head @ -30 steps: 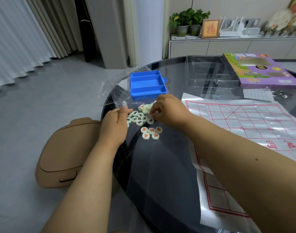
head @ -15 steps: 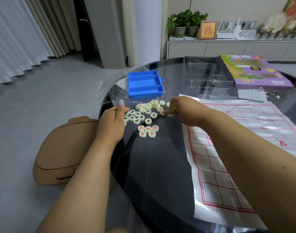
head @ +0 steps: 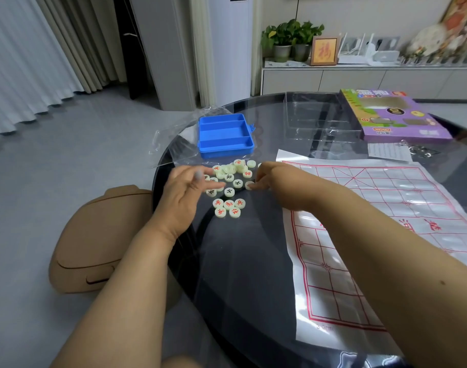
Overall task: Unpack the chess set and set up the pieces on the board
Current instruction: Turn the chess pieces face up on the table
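Pale round chess pieces (head: 232, 176) with red or black characters lie in a loose heap on the dark glass table (head: 240, 261). Several red-marked ones (head: 228, 207) form a small cluster in front of the heap. My left hand (head: 184, 192) hovers over the heap's left side, fingers spread and blurred, holding nothing. My right hand (head: 277, 181) has curled fingertips pinching one piece (head: 249, 185) at the heap's right edge. The paper board (head: 386, 208) with a red grid lies unfolded to the right, with no pieces on it.
An empty blue compartment tray (head: 224, 136) sits behind the heap on a clear plastic bag (head: 174, 144). Further back are a clear plastic insert (head: 317, 118), the purple game box (head: 394, 115), a leaflet (head: 389, 152) and keys (head: 418, 151). A tan stool (head: 94, 240) stands left of the table.
My left hand has moved from the table's edge to over the left of the heap. My right hand has shifted from the heap's middle to its right edge.
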`<state>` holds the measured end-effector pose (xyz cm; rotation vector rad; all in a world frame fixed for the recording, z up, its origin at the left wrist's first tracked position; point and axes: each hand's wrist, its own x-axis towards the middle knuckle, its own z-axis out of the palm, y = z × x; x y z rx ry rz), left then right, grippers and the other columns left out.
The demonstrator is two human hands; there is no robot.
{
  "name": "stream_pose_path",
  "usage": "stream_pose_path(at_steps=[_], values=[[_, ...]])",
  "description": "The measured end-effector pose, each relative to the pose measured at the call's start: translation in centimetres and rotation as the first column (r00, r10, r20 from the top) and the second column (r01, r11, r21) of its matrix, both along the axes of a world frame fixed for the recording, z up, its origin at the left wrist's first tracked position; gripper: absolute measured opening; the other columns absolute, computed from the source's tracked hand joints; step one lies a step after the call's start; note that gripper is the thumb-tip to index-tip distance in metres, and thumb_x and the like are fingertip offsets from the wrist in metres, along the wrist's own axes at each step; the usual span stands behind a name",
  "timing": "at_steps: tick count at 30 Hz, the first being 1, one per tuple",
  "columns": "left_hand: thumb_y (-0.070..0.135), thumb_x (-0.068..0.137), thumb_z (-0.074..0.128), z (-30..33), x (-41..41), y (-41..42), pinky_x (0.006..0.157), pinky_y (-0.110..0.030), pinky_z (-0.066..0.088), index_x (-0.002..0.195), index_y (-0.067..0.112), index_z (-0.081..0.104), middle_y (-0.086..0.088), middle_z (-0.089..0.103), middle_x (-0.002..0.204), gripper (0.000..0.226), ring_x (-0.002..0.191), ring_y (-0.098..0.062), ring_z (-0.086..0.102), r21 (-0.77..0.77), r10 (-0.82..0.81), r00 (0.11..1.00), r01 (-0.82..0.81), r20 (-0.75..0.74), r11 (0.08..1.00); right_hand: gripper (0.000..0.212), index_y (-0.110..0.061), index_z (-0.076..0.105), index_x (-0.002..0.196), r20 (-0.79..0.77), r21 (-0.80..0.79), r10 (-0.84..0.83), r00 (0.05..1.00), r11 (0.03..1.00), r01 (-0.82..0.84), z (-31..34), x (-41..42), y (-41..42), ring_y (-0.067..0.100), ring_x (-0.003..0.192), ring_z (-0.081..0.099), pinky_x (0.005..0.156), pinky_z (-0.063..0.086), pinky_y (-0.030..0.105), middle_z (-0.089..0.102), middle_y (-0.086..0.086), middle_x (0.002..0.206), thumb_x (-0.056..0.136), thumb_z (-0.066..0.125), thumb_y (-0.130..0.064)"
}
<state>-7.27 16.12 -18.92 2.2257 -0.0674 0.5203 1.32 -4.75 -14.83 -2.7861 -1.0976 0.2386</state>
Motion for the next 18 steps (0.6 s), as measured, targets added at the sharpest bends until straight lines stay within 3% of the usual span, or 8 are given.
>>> stream_pose_path(at_steps=[2, 4, 9, 13, 18], values=[[0.082, 0.080, 0.002, 0.1, -0.2, -0.3, 0.102, -0.003, 0.009, 0.112, 0.030, 0.071, 0.025, 0.050, 0.127, 0.092, 0.126, 0.012, 0.023, 0.048, -0.050, 0.997, 0.053, -0.060, 0.997, 0.033, -0.012, 0.055, 0.126, 0.004, -0.022, 0.019, 1.000, 1.000, -0.019, 0.4, -0.5, 0.0, 0.023, 0.109, 0.052, 0.085, 0.041, 0.026, 0.051, 0.005, 0.120, 0.094, 0.054, -0.022], [0.086, 0.075, 0.000, 0.2, -0.4, -0.5, 0.104, -0.008, 0.005, 0.118, 0.035, 0.067, 0.027, 0.048, 0.128, 0.095, 0.128, 0.012, 0.019, 0.116, -0.029, 0.994, 0.042, -0.106, 0.992, 0.038, -0.013, 0.052, 0.132, -0.004, -0.047, 0.024, 1.000, 0.999, -0.024, 0.8, -0.9, 0.1, 0.023, 0.113, 0.051, 0.089, 0.040, 0.025, 0.049, 0.005, 0.126, 0.094, 0.054, -0.015], [0.093, 0.063, 0.001, 0.5, -0.7, -1.1, 0.109, -0.030, 0.010, 0.123, 0.050, 0.058, 0.011, 0.028, 0.145, 0.094, 0.137, -0.016, 0.015, 0.190, 0.098, 0.967, -0.053, -0.234, 0.980, 0.053, -0.024, 0.044, 0.140, 0.039, -0.121, 0.076, 0.996, 0.990, -0.071, 0.9, -1.8, 0.3, 0.021, 0.122, 0.045, 0.090, 0.036, 0.019, 0.039, -0.001, 0.137, 0.092, 0.055, -0.003], [0.081, 0.081, 0.010, 0.5, -0.6, -1.4, 0.113, -0.034, 0.013, 0.128, 0.045, 0.055, 0.019, 0.030, 0.133, 0.074, 0.136, -0.015, 0.016, 0.198, 0.127, 0.965, -0.081, -0.230, 0.977, 0.063, -0.027, 0.047, 0.138, 0.049, -0.066, 0.135, 0.990, 0.989, -0.131, 0.9, -2.1, 0.7, 0.019, 0.129, 0.040, 0.098, 0.034, 0.020, 0.038, -0.003, 0.144, 0.086, 0.051, 0.009], [0.081, 0.078, -0.004, -0.5, 0.3, -0.4, 0.109, -0.028, 0.010, 0.126, 0.043, 0.059, 0.016, 0.036, 0.145, 0.088, 0.135, -0.008, 0.018, 0.209, 0.108, 0.982, -0.075, -0.154, 0.975, 0.047, -0.018, 0.056, 0.131, 0.112, 0.078, -0.108, 0.988, 0.992, 0.100, 1.6, 0.0, 1.2, 0.026, 0.119, 0.050, 0.096, 0.043, 0.030, 0.050, 0.007, 0.131, 0.088, 0.055, -0.001]])
